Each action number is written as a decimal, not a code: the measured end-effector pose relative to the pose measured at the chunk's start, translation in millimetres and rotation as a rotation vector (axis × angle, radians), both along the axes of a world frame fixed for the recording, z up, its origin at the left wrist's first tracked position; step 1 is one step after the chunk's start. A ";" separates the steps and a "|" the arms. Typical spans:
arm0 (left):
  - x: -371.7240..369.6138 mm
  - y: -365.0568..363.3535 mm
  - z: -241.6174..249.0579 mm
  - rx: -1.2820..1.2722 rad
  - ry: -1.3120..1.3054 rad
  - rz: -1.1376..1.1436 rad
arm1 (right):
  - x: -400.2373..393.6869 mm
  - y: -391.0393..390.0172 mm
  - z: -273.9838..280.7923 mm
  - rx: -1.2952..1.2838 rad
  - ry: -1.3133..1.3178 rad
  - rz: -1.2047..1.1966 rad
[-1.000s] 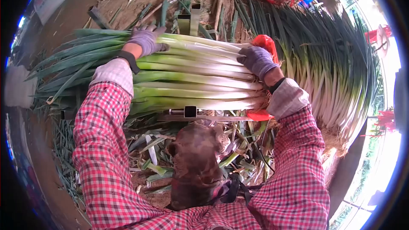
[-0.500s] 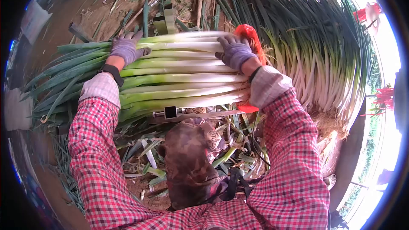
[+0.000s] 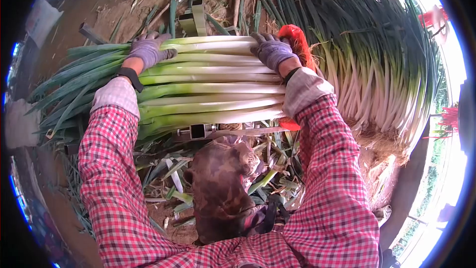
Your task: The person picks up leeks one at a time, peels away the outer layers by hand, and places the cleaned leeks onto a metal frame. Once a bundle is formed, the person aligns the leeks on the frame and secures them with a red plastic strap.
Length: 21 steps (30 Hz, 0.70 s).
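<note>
A row of long green onions (image 3: pixel 213 88) lies side by side across a metal frame, green tops to the left and white ends to the right. My left hand (image 3: pixel 147 51), in a purple-grey glove, grips the farthest stalk near its green part, thumb on the near side and fingers over the far edge. Around the white end of the same stalk is my right hand (image 3: pixel 272 51), gloved alike, its fingertips partly hidden beyond the edge. Red plastic (image 3: pixel 296 39) shows under the white ends, beside my right hand.
A large pile of rooted green onions (image 3: pixel 367 59) stands to the right. Square metal tubing (image 3: pixel 198 131) juts out at the near side, above my camouflage-covered knee (image 3: pixel 218 183). Leaf scraps (image 3: pixel 176 173) litter the ground. Another metal post (image 3: pixel 198 15) rises beyond the row.
The farthest stalk, blurred before, now lies still against the row. Both hands stay on it, with my right hand and forearm shifted slightly left.
</note>
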<state>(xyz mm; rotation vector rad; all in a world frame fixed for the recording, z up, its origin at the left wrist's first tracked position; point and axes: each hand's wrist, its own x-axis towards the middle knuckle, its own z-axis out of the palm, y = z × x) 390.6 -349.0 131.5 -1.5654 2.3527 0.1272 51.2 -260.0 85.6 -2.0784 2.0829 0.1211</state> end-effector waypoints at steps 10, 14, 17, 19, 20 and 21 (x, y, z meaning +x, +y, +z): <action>-5.1 -4.9 -4.1 0.066 -0.034 0.053 | 4.2 2.5 -7.0 0.001 -0.024 -0.047; -7.5 -3.1 4.9 0.115 -0.028 0.079 | 25.7 11.9 -8.5 -0.031 0.008 -0.065; -3.9 -12.3 -5.8 0.141 0.028 0.071 | 29.6 16.1 -17.5 -0.095 -0.018 -0.018; -5.1 -13.0 -3.1 0.148 0.024 0.076 | 28.3 14.8 -13.5 -0.047 -0.047 -0.022; -4.6 -9.6 -2.2 0.104 0.003 0.044 | 27.5 14.1 -10.6 -0.029 -0.064 -0.017; -3.4 -11.3 -8.6 0.092 0.046 0.021 | 24.2 14.4 -15.7 -0.052 -0.068 -0.003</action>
